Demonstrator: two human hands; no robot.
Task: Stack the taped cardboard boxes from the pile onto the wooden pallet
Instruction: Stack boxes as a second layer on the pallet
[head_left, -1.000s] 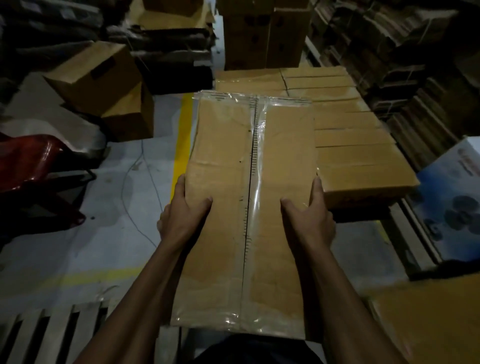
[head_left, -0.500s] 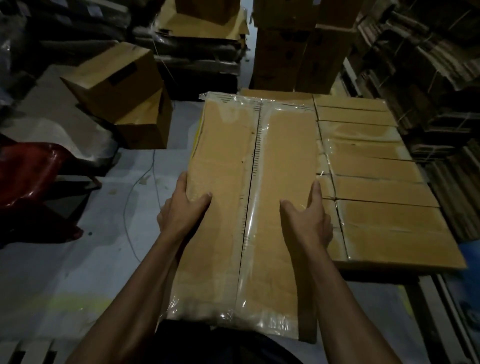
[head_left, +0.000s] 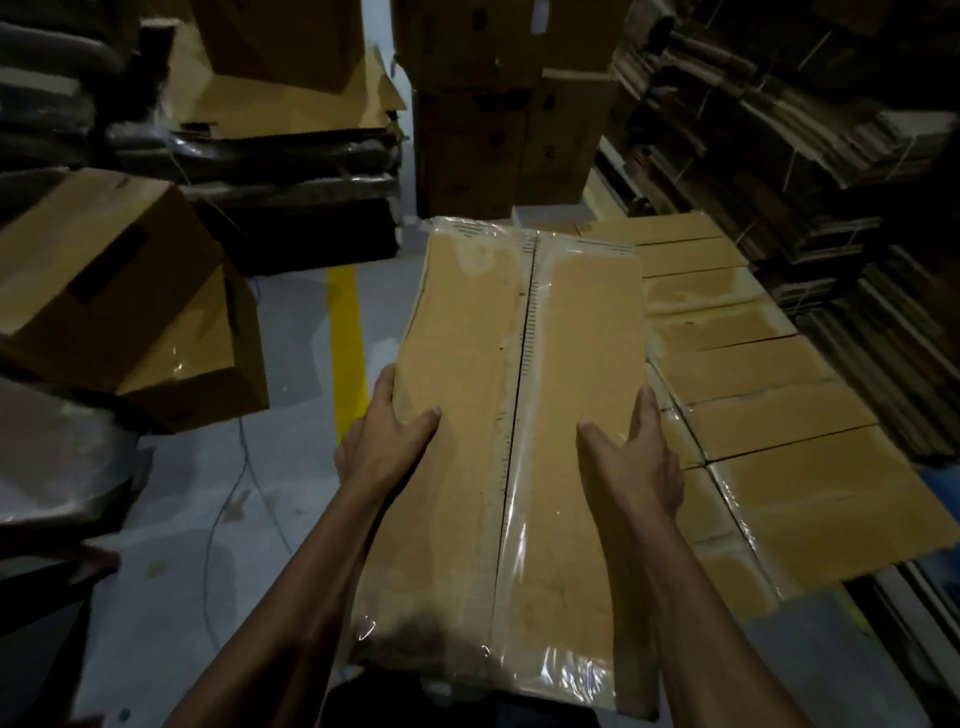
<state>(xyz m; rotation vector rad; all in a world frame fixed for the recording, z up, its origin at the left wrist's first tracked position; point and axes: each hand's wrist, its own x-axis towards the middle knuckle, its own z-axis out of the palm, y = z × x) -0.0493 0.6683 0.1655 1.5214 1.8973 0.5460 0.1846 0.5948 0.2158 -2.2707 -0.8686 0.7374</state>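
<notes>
I carry a long taped cardboard box in front of me, its top seam sealed with clear tape. My left hand grips its left edge, thumb on top. My right hand grips the right edge the same way. To the right lies a row of several flat taped boxes stacked side by side; the carried box overlaps their left end. The pallet beneath them is hidden apart from dark slats at the lower right.
Two tilted brown boxes lie on the left. A yellow floor line runs up the grey floor, crossed by a thin cable. Tall cartons stand behind. Bundles of flat cardboard fill the right.
My view has moved closer to the row of stacked boxes, which now sits lower right. Both hands keep the same hold on the carried box.
</notes>
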